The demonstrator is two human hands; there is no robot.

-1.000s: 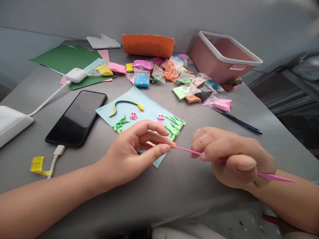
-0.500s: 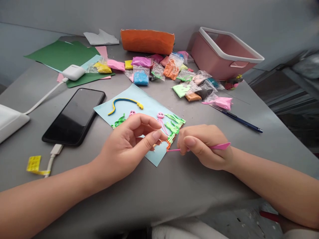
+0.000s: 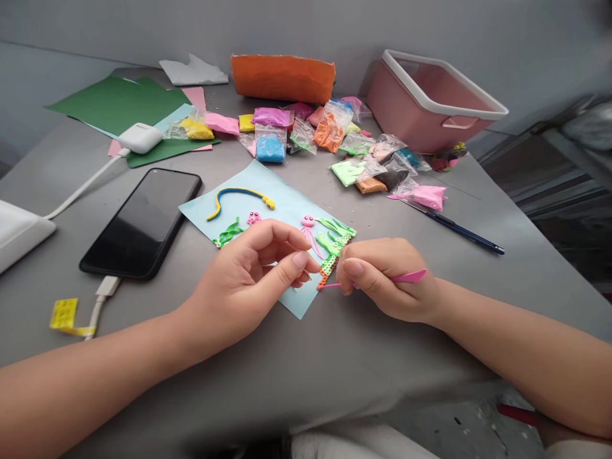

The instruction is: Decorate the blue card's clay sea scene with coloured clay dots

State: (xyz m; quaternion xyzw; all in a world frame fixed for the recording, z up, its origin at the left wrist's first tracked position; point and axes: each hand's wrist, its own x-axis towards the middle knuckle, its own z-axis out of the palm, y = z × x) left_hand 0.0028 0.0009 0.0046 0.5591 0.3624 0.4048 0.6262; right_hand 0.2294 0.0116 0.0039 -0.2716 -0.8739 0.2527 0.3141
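A light blue card (image 3: 282,197) lies on the grey table (image 3: 335,357), with clay shapes stuck on it: a blue-and-yellow curve, pink jellyfish and green seaweed. My right hand (image 3: 382,277) is closed round a thin pink clay tool (image 3: 406,277), and its tip touches an orange clay strip (image 3: 323,279) at the card's near right edge. My left hand (image 3: 248,280) hovers over the card's near corner, thumb and fingers pinched together; what they hold, if anything, is hidden.
A black phone (image 3: 143,220) on a white cable lies to the left, beyond it a white earbud case (image 3: 139,137) on green paper (image 3: 119,105). Several bags of coloured clay (image 3: 329,137), an orange pouch (image 3: 282,78), a pink bin (image 3: 428,102) and a blue pen (image 3: 459,231) lie behind.
My right hand has moved left and down onto the card, bringing the pink tool's tip from my left fingertips to the orange strip. My left hand has lowered slightly and curled in.
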